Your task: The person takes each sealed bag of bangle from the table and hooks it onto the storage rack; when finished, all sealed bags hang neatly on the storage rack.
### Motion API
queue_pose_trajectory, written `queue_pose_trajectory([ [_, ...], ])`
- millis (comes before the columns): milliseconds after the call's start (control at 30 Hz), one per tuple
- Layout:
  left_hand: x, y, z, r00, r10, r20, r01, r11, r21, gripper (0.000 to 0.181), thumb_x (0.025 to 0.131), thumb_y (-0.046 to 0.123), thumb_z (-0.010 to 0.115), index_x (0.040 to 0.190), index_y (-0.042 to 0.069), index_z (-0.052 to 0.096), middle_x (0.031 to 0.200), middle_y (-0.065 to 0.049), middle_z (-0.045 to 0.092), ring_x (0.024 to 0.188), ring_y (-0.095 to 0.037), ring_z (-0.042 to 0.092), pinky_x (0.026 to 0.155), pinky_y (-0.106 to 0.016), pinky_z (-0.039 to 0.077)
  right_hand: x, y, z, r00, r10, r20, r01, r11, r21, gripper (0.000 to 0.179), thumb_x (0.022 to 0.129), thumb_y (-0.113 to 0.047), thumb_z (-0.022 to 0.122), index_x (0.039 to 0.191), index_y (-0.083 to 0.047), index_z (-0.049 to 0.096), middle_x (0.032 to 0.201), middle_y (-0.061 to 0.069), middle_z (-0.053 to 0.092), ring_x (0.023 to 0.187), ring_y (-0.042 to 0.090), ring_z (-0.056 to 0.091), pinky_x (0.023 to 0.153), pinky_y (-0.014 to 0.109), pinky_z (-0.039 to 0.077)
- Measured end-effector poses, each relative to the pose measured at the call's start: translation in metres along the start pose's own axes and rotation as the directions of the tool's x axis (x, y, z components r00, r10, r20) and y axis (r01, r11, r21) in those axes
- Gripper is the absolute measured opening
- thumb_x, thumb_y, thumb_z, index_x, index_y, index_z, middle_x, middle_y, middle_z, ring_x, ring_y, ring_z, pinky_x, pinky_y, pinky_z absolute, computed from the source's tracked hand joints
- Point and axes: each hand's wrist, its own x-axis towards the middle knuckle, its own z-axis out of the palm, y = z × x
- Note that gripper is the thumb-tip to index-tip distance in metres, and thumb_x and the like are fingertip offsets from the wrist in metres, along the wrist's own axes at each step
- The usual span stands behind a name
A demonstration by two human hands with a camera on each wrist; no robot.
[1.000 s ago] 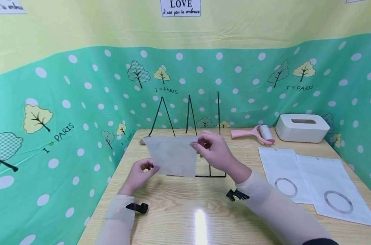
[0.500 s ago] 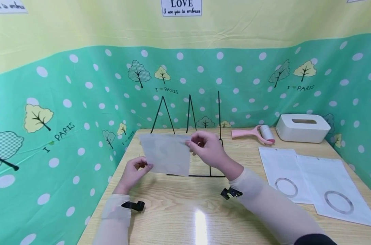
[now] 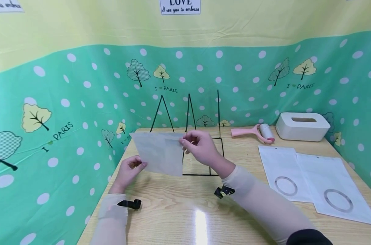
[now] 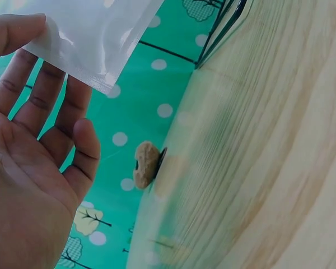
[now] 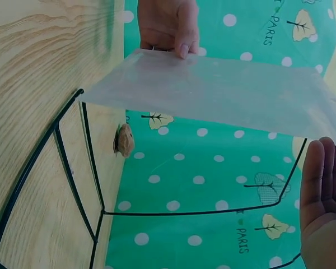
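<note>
Above the table, both hands hold up a flat, whitish, translucent plastic pouch. My left hand pinches its lower left edge between thumb and fingers, the other fingers loosely bent below it. A sealed seam runs along the pouch's edge in the left wrist view, close to the thumb. At the upper right corner, my right hand pinches the pouch with thumb and fingertips. Behind the pouch stands a black wire rack with pointed uprights, partly covered by pouch and right hand.
Two white pouches with ring prints lie on the right. Behind them are a white tissue box and a pink-handled lint roller. A small brown lumpy object sits by the table's far edge. Patterned cloth encloses the table.
Both hands have shifted left with the pouch, which now covers less of the rack's right side. The grips stay the same.
</note>
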Motion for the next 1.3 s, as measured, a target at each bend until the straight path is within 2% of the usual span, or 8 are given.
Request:
queue_pose_trajectory([
  [100,-0.001,0.0,-0.003,1.0,-0.007,-0.007,0.007,1.0,0.002,0.004,0.097,-0.005,0.07,0.094,-0.007,0.068,0.087,-0.012,0.069,0.078,-0.017,0.06,0.071,-0.026,0.05,0.002,0.002,0.004,1.0,0.007,-0.006,-0.007,1.0,0.012,0.007,0.099,-0.008,0.074,0.095,-0.003,0.076,0.083,0.009,0.073,0.066,0.024,0.069,0.062,0.039,0.061],
  [167,-0.002,-0.001,-0.006,1.0,-0.012,-0.01,0.013,1.0,0.007,0.003,0.097,-0.006,0.07,0.095,-0.007,0.068,0.087,-0.013,0.068,0.078,-0.017,0.06,0.071,-0.025,0.05,0.003,0.004,0.006,1.0,0.017,-0.01,-0.017,1.0,0.019,0.007,0.099,-0.008,0.074,0.095,-0.003,0.076,0.083,0.009,0.073,0.067,0.025,0.069,0.063,0.041,0.061],
  [300,-0.003,-0.003,-0.009,0.999,-0.037,-0.021,0.037,0.999,0.018,0.003,0.097,-0.006,0.07,0.095,-0.003,0.07,0.087,-0.011,0.069,0.078,-0.015,0.061,0.071,-0.025,0.051,0.004,0.007,0.01,0.999,0.046,-0.013,-0.046,0.998,0.046,0.007,0.099,-0.009,0.075,0.098,-0.003,0.077,0.084,0.009,0.074,0.071,0.036,0.07,0.065,0.048,0.061],
  [400,-0.004,-0.003,-0.011,0.998,-0.043,-0.041,0.043,0.999,0.012,0.004,0.096,-0.007,0.07,0.097,-0.004,0.07,0.088,-0.009,0.069,0.078,-0.014,0.061,0.07,-0.024,0.051,0.005,0.007,0.013,0.998,0.062,-0.008,-0.062,0.996,0.058,0.008,0.099,-0.011,0.075,0.1,-0.003,0.078,0.086,0.009,0.074,0.073,0.041,0.069,0.066,0.049,0.061],
  [533,-0.004,-0.005,-0.013,0.997,-0.046,-0.065,0.044,0.998,-0.033,0.003,0.095,-0.009,0.07,0.098,-0.008,0.069,0.089,-0.007,0.07,0.079,-0.013,0.062,0.07,-0.024,0.052,0.007,0.007,0.016,0.997,0.077,-0.001,-0.077,0.995,0.057,0.008,0.099,-0.012,0.075,0.1,-0.004,0.078,0.085,0.008,0.074,0.071,0.035,0.07,0.066,0.046,0.061],
  [700,-0.003,-0.008,-0.015,0.998,-0.03,-0.052,0.027,0.998,-0.061,0.005,0.096,-0.01,0.069,0.099,-0.008,0.069,0.09,-0.004,0.07,0.08,-0.012,0.063,0.071,-0.023,0.052,0.008,0.006,0.018,0.996,0.084,0.0,-0.084,0.995,0.047,0.009,0.1,-0.014,0.075,0.1,-0.005,0.078,0.084,0.008,0.073,0.07,0.028,0.07,0.066,0.046,0.061],
  [900,-0.003,-0.009,-0.016,0.997,-0.032,-0.072,0.026,0.997,-0.076,0.003,0.096,-0.01,0.069,0.098,-0.01,0.067,0.089,-0.007,0.069,0.078,-0.013,0.062,0.07,-0.023,0.052,0.011,0.005,0.02,0.996,0.084,-0.003,-0.084,0.995,0.056,0.011,0.101,-0.016,0.074,0.1,-0.006,0.078,0.083,0.008,0.073,0.07,0.027,0.069,0.067,0.05,0.061],
  [1300,-0.005,-0.004,-0.013,0.992,-0.053,-0.117,0.045,0.996,-0.073,0.006,0.094,-0.013,0.069,0.093,-0.01,0.064,0.086,-0.007,0.066,0.075,-0.013,0.061,0.069,-0.023,0.051,0.015,0.006,0.021,0.996,0.081,-0.03,-0.078,0.992,0.101,0.009,0.1,-0.012,0.074,0.102,-0.004,0.077,0.086,0.009,0.072,0.068,0.026,0.069,0.064,0.044,0.061],
])
